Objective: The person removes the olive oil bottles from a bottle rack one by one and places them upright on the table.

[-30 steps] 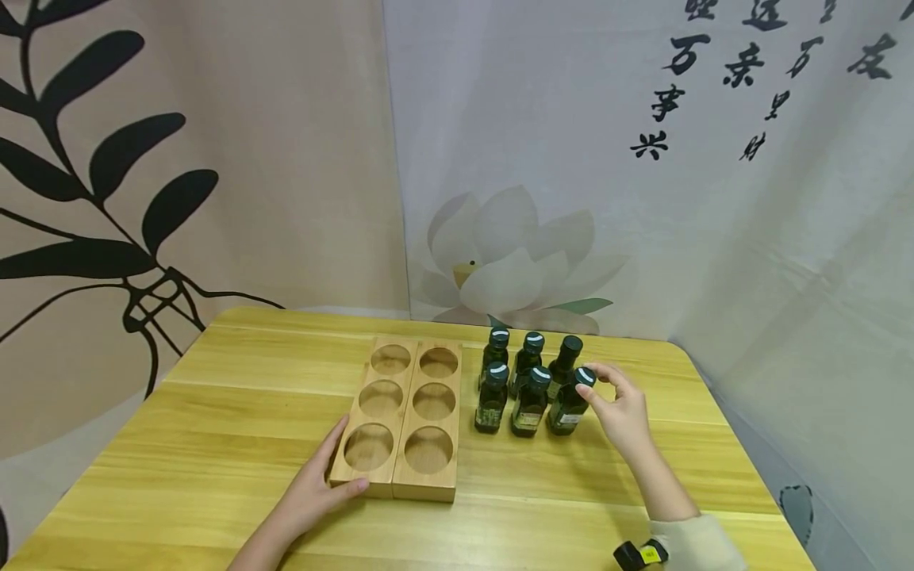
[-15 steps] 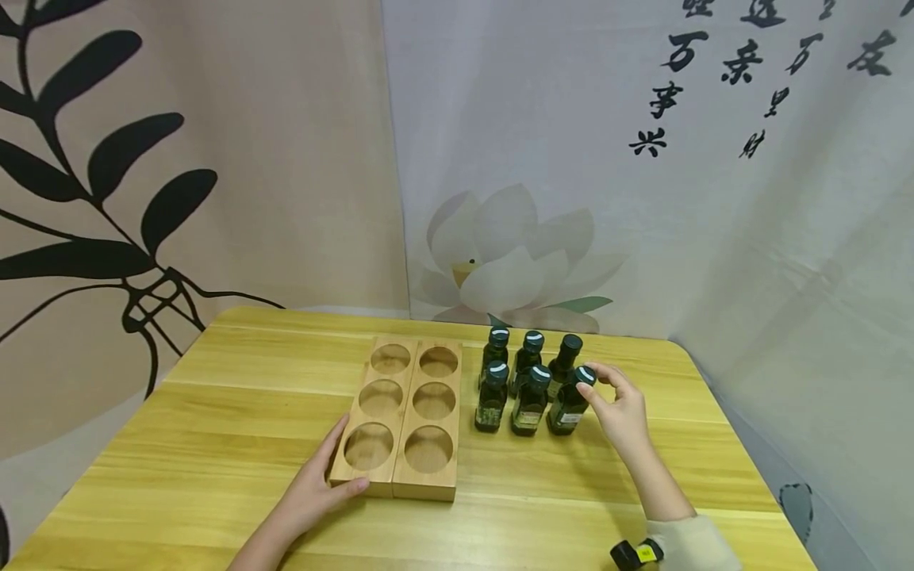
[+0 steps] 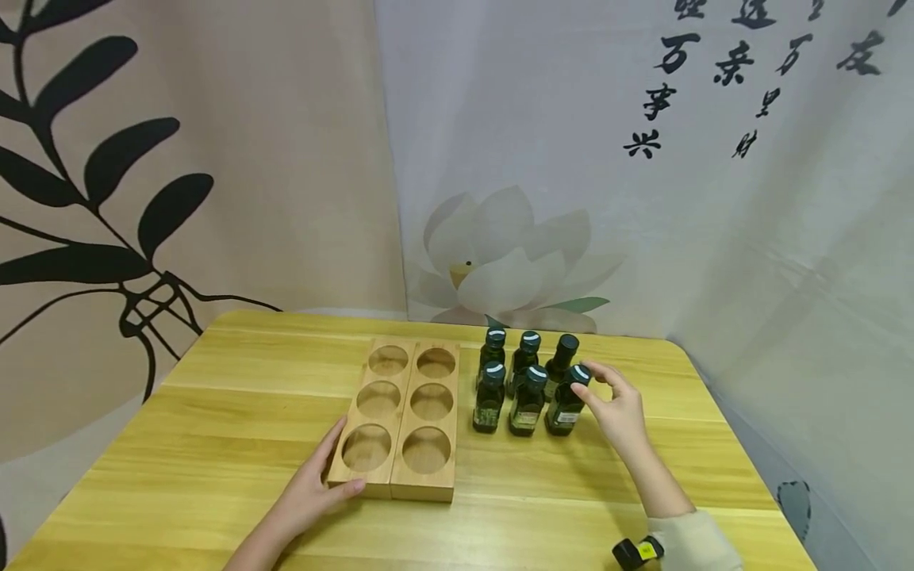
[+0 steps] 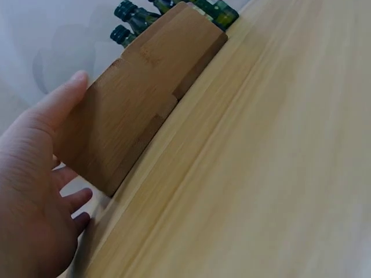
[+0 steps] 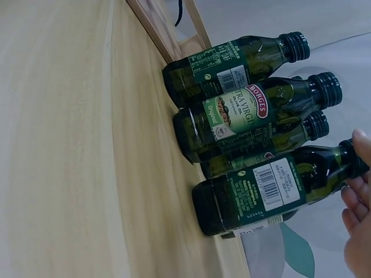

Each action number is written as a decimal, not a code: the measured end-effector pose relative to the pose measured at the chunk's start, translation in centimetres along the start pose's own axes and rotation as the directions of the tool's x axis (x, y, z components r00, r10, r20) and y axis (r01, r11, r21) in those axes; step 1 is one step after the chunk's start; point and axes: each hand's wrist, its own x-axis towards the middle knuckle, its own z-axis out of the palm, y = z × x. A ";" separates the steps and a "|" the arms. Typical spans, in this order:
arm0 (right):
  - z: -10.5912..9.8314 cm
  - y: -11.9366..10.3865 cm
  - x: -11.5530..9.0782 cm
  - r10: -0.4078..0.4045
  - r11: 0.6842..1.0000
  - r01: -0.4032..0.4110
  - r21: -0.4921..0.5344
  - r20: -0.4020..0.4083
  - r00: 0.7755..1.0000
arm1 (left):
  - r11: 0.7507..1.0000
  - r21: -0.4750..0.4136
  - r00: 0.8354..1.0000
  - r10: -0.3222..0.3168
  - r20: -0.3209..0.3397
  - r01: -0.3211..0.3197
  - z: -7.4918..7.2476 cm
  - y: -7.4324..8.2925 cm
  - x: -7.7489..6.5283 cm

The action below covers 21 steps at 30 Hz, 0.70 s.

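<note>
In the head view, my right hand pinches the dark cap of the front-right olive oil bottle, thumb on one side and fingers on the other. The right wrist view shows this bottle, its green label and barcode facing the camera. Several similar dark green bottles stand close beside and behind it in two rows. My left hand holds the near left corner of a wooden tray, thumb on the front face and fingers along the left side. Round recesses in the tray hold nothing.
The wooden table extends to a fabric backdrop printed with leaves, a lotus and characters. The tray lies left of the bottles, with a narrow gap between. A black wrist strap shows by the right sleeve.
The head view has shifted slightly. Both hands keep their places on the tray corner and the bottle cap, and the bottles stand as before.
</note>
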 end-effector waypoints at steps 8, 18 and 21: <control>-0.8 3.1 0.9 -0.093 0.994 0.096 -0.059 0.046 0.995 | 0.998 0.061 0.999 0.033 0.014 -0.034 -1.1 0.4 0.3; -3.9 2.9 1.9 -0.214 0.954 0.233 -0.190 0.117 0.970 | 0.980 0.182 0.995 0.075 0.061 -0.085 -4.5 2.4 1.9; -5.1 2.8 2.4 -0.212 0.939 0.243 -0.242 0.148 0.966 | 0.960 0.248 0.991 0.114 0.071 -0.128 -6.1 3.3 2.7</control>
